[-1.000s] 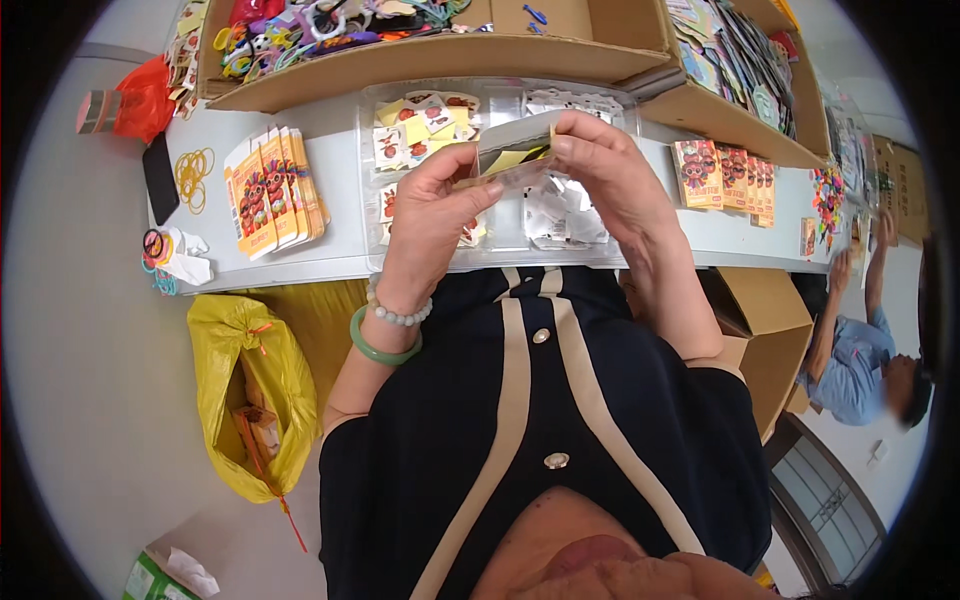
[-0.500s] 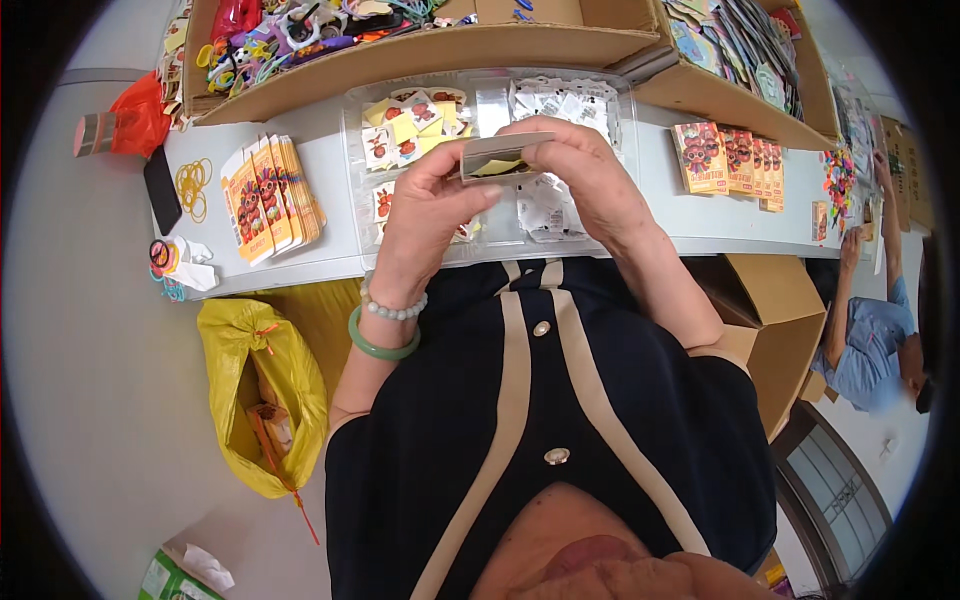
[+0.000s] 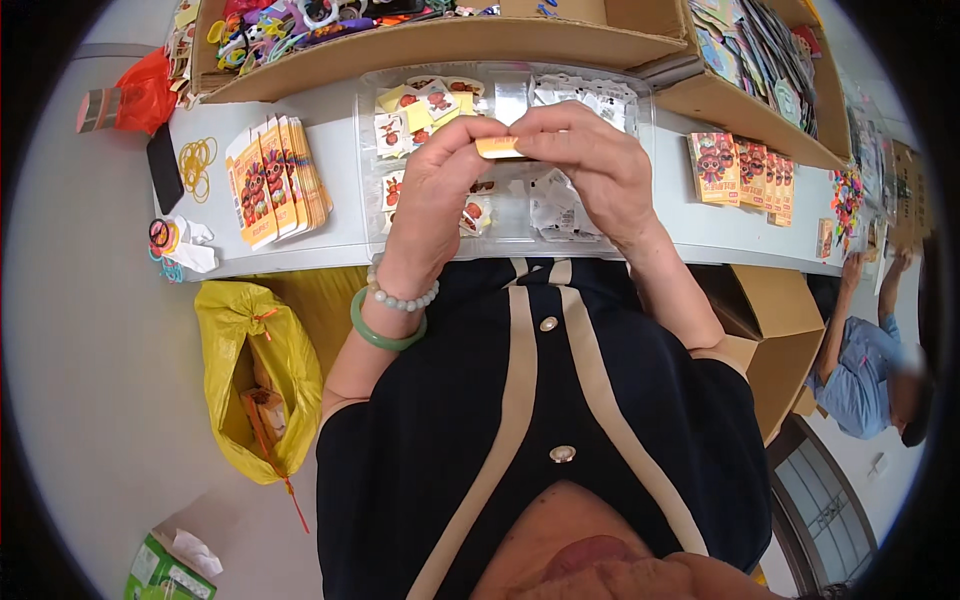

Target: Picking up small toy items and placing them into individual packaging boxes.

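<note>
Above a clear plastic tray [image 3: 367,190], both hands grip a small orange paper packet [image 3: 498,148] by its two ends. My left hand [image 3: 440,190], with a bead bracelet and a green bangle on its wrist, pinches the left end. The fingers of my right hand [image 3: 600,175] are closed on the right end, covering much of it. Under the left hand, the tray holds small picture cards [image 3: 392,135] with red figures, mixed with yellow slips. White printed sachets [image 3: 562,212] lie in the compartments under the right hand.
Orange packets [image 3: 270,185] stand stacked at left, beside rubber bands [image 3: 196,165] and a black phone [image 3: 164,172]. More packets [image 3: 715,168] lie at right. Cardboard boxes [image 3: 450,50] of trinkets line the back. A yellow bag [image 3: 225,350] hangs below the table. Another person [image 3: 855,370] works far right.
The packet's opening, with yellow paper inside, faced me before. Now the packet is tilted so its orange outside shows, and both hands have closed further around its ends.
</note>
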Demonstrator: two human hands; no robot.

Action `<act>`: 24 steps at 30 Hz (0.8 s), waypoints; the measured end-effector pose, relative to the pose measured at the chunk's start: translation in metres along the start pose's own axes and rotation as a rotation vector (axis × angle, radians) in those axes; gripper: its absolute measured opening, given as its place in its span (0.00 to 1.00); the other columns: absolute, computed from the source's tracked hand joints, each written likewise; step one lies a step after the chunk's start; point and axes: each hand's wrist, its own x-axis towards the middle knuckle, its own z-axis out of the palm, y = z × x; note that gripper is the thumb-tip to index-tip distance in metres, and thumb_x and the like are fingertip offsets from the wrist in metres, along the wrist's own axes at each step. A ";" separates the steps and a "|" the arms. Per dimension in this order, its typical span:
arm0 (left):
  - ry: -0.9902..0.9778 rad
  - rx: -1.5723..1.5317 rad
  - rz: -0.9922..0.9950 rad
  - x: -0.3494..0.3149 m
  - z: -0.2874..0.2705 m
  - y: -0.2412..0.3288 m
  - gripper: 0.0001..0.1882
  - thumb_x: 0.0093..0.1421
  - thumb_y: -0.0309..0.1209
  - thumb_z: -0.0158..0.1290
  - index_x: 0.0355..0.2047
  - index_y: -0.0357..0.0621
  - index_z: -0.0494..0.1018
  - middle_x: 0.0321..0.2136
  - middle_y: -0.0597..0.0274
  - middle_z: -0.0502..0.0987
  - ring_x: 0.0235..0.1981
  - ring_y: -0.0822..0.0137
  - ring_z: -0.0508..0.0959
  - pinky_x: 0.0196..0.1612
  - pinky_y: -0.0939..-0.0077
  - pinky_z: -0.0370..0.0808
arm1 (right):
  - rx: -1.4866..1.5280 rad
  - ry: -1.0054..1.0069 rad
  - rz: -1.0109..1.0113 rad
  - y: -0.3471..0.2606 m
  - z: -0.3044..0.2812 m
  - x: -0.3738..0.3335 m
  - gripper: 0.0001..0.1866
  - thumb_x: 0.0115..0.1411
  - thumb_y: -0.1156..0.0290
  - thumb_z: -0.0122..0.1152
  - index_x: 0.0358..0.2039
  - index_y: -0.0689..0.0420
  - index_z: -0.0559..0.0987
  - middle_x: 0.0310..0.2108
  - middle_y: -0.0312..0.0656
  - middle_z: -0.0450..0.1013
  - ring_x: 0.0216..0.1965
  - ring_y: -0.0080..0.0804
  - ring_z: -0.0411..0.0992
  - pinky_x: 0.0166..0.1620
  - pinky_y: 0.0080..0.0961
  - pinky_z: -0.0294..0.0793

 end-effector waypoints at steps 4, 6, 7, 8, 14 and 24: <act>-0.074 -0.051 -0.020 0.001 -0.009 0.003 0.16 0.62 0.31 0.45 0.48 0.39 0.71 0.34 0.72 0.72 0.35 0.80 0.66 0.41 0.85 0.64 | -0.481 -0.105 -0.345 -0.008 -0.010 0.008 0.18 0.47 0.81 0.58 0.42 0.57 0.79 0.40 0.47 0.74 0.36 0.41 0.73 0.40 0.29 0.71; -0.082 -0.141 -0.016 -0.001 -0.003 0.011 0.17 0.63 0.33 0.47 0.51 0.40 0.69 0.35 0.72 0.71 0.35 0.80 0.66 0.42 0.83 0.64 | -0.525 -0.165 -0.357 -0.013 -0.013 0.006 0.19 0.47 0.80 0.60 0.43 0.57 0.78 0.40 0.46 0.74 0.37 0.42 0.73 0.39 0.30 0.71; -0.080 -0.143 -0.016 -0.002 -0.004 0.010 0.17 0.63 0.33 0.47 0.51 0.40 0.69 0.35 0.72 0.71 0.35 0.80 0.66 0.42 0.83 0.64 | -0.524 -0.169 -0.355 -0.014 -0.014 0.006 0.19 0.47 0.80 0.60 0.43 0.57 0.78 0.40 0.46 0.74 0.37 0.42 0.73 0.39 0.30 0.71; -0.094 -0.050 -0.016 -0.002 -0.006 0.009 0.18 0.62 0.34 0.49 0.51 0.41 0.68 0.36 0.70 0.71 0.37 0.80 0.67 0.43 0.83 0.65 | -0.510 -0.191 -0.342 -0.015 -0.014 0.006 0.19 0.48 0.79 0.60 0.43 0.57 0.78 0.40 0.46 0.74 0.37 0.42 0.74 0.39 0.30 0.71; -0.103 -0.024 0.029 0.002 -0.005 -0.001 0.17 0.61 0.29 0.52 0.50 0.40 0.68 0.39 0.66 0.72 0.41 0.77 0.71 0.45 0.83 0.69 | -0.464 -0.117 -0.092 -0.030 -0.007 0.005 0.14 0.53 0.75 0.60 0.42 0.58 0.77 0.37 0.47 0.75 0.34 0.43 0.75 0.37 0.29 0.72; -0.065 -0.025 0.020 0.003 0.002 -0.002 0.18 0.60 0.25 0.52 0.50 0.36 0.67 0.38 0.64 0.74 0.38 0.76 0.73 0.44 0.82 0.72 | -0.669 -0.075 -0.185 -0.019 0.002 0.010 0.13 0.55 0.73 0.60 0.41 0.59 0.77 0.32 0.44 0.76 0.32 0.39 0.76 0.37 0.28 0.74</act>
